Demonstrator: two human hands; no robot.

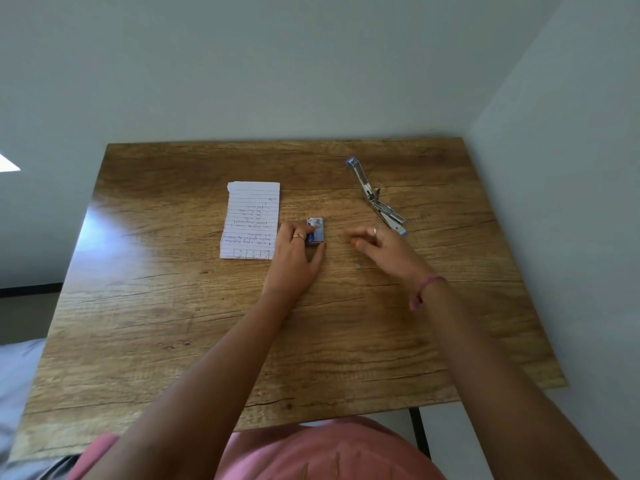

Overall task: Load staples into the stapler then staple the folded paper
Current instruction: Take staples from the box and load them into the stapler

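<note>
Soft daylight, left glare (wide-angle edge distortion)

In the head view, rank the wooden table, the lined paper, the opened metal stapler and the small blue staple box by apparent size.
1. Brown wood-grain table, by far the largest.
2. White lined handwritten paper.
3. Silver metal stapler, swung open; long but thin.
4. Small blue staple box, partly covered by the left hand.

Both arms are bare below short pink sleeves. The left hand [294,265] wears a thin ring; the right hand [388,252] wears a ring, with a pink thread bracelet [424,289] at its wrist.
</note>
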